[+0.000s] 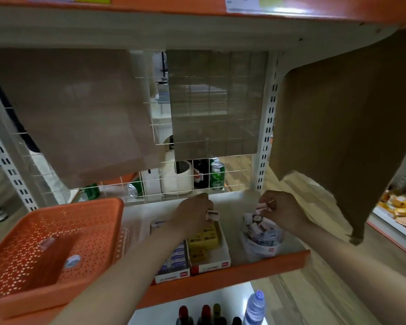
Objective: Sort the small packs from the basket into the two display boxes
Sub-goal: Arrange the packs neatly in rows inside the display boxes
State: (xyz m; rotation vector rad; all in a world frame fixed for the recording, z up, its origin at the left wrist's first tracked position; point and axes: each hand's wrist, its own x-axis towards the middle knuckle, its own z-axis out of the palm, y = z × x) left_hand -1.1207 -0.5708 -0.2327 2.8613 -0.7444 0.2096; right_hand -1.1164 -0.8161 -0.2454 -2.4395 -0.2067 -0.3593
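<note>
Basket [56,216], far left: two loose packs [72,261] inside, apparently. Left hand [192,214]: grip pinched on one pack [212,215], above the boxes. Boxes, two: blue box [171,276], yellow box [211,266]. Tub [265,249]: one. Right hand [284,209]: grip pinched on one pink pack [264,205]. Step: placing; next calls for matching pack to box.

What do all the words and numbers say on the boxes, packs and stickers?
None of it can be read.
Display boxes, red logos on the fronts: too blurred.
Yellow packs, dark print: too small.
Blue-and-white packs: blurred.
Tub, red mark: blurred.
Shelf tags up top: blurred.
Green can: blurred.
Small pack in the left hand: blurred.
Pink pack in the right hand: blurred.
</note>
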